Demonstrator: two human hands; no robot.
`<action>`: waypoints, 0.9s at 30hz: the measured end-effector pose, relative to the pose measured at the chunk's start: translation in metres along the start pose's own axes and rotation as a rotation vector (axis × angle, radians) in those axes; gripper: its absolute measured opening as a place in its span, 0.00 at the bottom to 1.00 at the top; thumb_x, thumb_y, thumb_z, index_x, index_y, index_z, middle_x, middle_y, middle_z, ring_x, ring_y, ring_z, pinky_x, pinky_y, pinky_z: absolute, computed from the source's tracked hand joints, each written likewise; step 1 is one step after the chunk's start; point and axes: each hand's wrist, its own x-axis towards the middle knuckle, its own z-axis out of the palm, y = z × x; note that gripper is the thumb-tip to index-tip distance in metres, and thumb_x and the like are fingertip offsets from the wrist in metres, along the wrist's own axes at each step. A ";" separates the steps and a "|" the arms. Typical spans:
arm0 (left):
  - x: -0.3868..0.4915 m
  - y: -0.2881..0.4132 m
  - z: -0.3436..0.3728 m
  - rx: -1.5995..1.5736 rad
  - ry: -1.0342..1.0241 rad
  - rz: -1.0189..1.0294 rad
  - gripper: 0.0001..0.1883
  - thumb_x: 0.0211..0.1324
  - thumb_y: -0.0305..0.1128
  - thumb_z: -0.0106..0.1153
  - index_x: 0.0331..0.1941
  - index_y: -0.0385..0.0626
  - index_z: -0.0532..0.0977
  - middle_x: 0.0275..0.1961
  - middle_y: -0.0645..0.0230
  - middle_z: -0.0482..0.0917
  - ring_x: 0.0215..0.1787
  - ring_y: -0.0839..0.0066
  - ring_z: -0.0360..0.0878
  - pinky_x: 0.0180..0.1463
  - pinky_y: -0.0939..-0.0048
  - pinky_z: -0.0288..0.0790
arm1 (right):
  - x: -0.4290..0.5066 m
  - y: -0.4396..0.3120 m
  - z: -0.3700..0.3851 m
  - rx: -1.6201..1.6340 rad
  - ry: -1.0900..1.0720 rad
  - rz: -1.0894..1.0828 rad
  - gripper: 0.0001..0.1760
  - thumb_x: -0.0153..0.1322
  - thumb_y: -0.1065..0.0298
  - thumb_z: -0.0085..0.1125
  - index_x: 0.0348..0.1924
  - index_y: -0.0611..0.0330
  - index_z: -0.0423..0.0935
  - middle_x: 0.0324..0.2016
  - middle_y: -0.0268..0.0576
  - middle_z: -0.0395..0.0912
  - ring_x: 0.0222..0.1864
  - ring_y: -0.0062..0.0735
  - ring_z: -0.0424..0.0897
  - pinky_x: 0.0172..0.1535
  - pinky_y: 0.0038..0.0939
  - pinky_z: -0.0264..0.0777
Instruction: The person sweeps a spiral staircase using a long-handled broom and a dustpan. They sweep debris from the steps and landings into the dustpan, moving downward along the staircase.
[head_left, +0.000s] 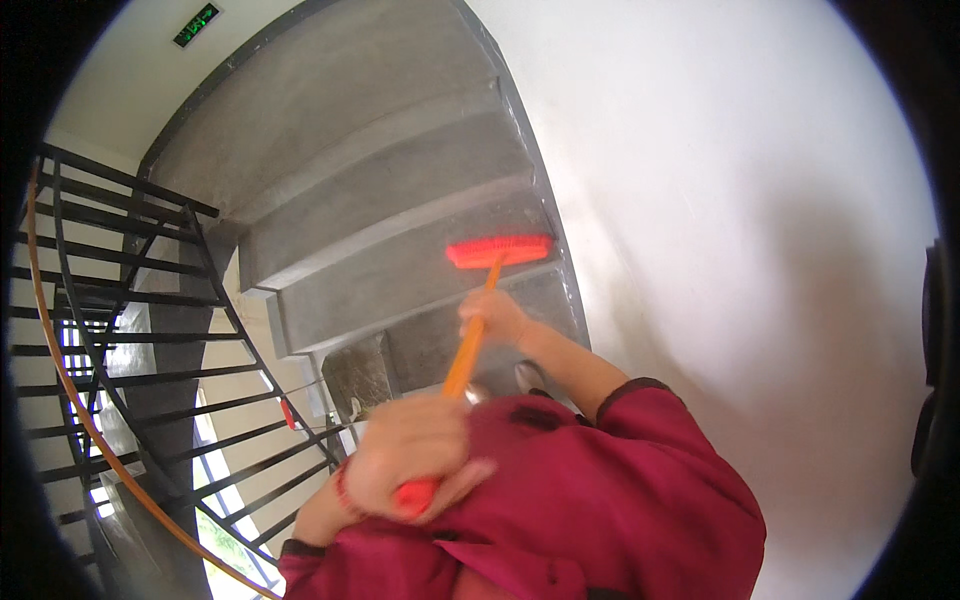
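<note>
A broom with a red bristle head (500, 251) and an orange handle (463, 360) slants across the stairs in front of me. My left hand (409, 454), blurred, is closed around the top of the handle near its red end cap (417, 496). Farther down the handle, my right hand (495, 316) grips it a short way above the head. The bristles lie on a grey concrete stair step (405, 277), close to the white wall on the right. Beside my left hand, partly hidden by it, is a dustpan (358, 377) with some debris in it.
A black metal railing (225, 337) with a brown handrail (112, 457) runs along the left. The dustpan's red grip (288, 415) is by its bars. The white wall (712, 225) bounds the right. My shoes (529, 376) show below. A green lit sign (196, 25) hangs at upper left.
</note>
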 end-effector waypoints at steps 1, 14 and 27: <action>-0.004 0.017 -0.013 -0.074 0.145 0.052 0.14 0.49 0.26 0.68 0.19 0.44 0.70 0.21 0.65 0.75 0.24 0.62 0.78 0.37 0.60 0.80 | -0.004 -0.020 0.000 0.030 -0.105 -0.006 0.13 0.58 0.62 0.67 0.19 0.51 0.70 0.21 0.41 0.74 0.31 0.50 0.78 0.33 0.47 0.70; -0.009 -0.016 0.005 0.019 0.077 -0.052 0.13 0.44 0.26 0.71 0.19 0.44 0.71 0.23 0.59 0.74 0.28 0.58 0.79 0.32 0.62 0.75 | 0.010 0.007 0.010 0.136 -0.028 0.024 0.12 0.55 0.64 0.67 0.19 0.53 0.70 0.21 0.39 0.74 0.30 0.48 0.78 0.33 0.45 0.71; -0.036 -0.004 0.008 -0.169 0.156 -0.046 0.22 0.46 0.22 0.70 0.14 0.46 0.62 0.17 0.65 0.64 0.21 0.60 0.68 0.24 0.62 0.58 | 0.034 -0.026 0.020 0.000 -0.083 -0.103 0.10 0.56 0.64 0.67 0.20 0.49 0.73 0.21 0.37 0.76 0.31 0.45 0.78 0.33 0.44 0.72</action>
